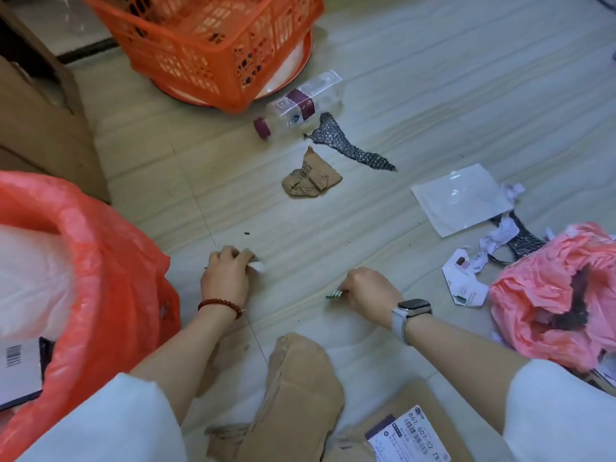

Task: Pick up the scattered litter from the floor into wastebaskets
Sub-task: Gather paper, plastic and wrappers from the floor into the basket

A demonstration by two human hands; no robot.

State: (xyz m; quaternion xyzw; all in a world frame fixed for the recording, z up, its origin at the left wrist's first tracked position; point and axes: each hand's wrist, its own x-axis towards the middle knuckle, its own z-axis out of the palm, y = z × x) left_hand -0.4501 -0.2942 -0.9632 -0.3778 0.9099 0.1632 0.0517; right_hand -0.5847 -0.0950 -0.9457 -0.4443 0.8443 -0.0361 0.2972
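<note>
Litter is scattered across a pale tiled floor (pixel 383 61). A small white crumpled scrap (pixel 258 265) is gripped in the curled fingers of the left hand (pixel 226 276), which is held low to the floor near the middle of the scene, knuckles up, with a red bead bracelet (pixel 220 305) at the wrist. A little to its right, a small green-and-white striped wrapper (pixel 334 295) is pinched at the fingertips of the right hand (pixel 370 295), whose fingers are closed around it; a smartwatch (pixel 410 315) is worn on that wrist. Both forearms are stretched forward from white sleeves.

Farther off lie a clear plastic bottle (pixel 300 106) with a maroon cap and label, a strip of dark mesh (pixel 346 145) just beside it, and a crumpled brown cardboard scrap (pixel 311 178). To the right a flat white pouch (pixel 461 198) is seen, with torn white paper bits (pixel 500 235) and a crumpled pink plastic bag (pixel 553 295) near it.

At the near left a wastebasket lined with an orange-red bag (pixel 100 261) is seen; what appears to be white plastic lies inside. An orange perforated basket (pixel 206 38) stands at the far side. Flattened cardboard (pixel 300 395) with a shipping label lies nearest the viewer.
</note>
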